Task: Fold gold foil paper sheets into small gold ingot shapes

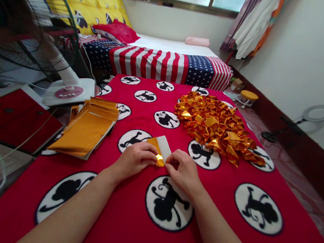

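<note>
A sheet of gold foil paper [156, 145], partly folded so its white back shows, lies on the red cloth [131, 213] in the middle. My left hand [137, 157] pinches its left side, fingers closed on the gold part. At the lower right edge, my right hand [183, 170] grips the white part between thumb and fingertips. To the left rests a stack of flat gold foil sheets [86, 126]. A heap of folded gold foil pieces [211, 122] spreads over the cloth at the right.
A standing fan [69, 90] is at the left beside a dark red panel [17, 116]. Behind the cloth is a bed [161, 64] with a striped cover. A yellow stool [249, 95] and a ring-shaped stand [318, 113] are by the right wall.
</note>
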The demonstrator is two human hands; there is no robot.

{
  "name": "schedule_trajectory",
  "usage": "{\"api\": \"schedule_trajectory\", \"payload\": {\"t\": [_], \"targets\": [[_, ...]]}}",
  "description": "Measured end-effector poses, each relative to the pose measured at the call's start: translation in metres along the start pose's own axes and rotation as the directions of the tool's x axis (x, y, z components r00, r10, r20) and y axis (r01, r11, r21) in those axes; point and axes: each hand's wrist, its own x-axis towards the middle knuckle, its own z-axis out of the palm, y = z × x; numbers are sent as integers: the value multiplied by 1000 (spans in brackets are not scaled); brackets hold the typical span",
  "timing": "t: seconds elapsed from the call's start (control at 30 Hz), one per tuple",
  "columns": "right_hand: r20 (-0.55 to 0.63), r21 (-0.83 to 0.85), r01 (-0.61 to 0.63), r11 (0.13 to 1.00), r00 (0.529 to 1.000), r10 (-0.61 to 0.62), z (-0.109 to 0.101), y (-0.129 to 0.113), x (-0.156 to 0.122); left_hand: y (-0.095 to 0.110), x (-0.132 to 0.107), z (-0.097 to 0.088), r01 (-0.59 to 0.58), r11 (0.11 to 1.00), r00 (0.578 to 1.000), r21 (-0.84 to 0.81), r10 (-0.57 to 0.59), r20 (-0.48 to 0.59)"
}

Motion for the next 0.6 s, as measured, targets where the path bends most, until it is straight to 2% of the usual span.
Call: {"api": "schedule_trajectory", "payload": {"t": [0.23, 0.6], "targets": [[-5, -22, -41, 999, 999, 41, 0, -2, 1, 2, 3, 0, 40, 999, 999, 10, -40, 9], [-2, -20, -68, 997, 998, 68, 2, -1, 3, 15, 8, 5, 221, 974, 975, 43, -219, -30]]}}
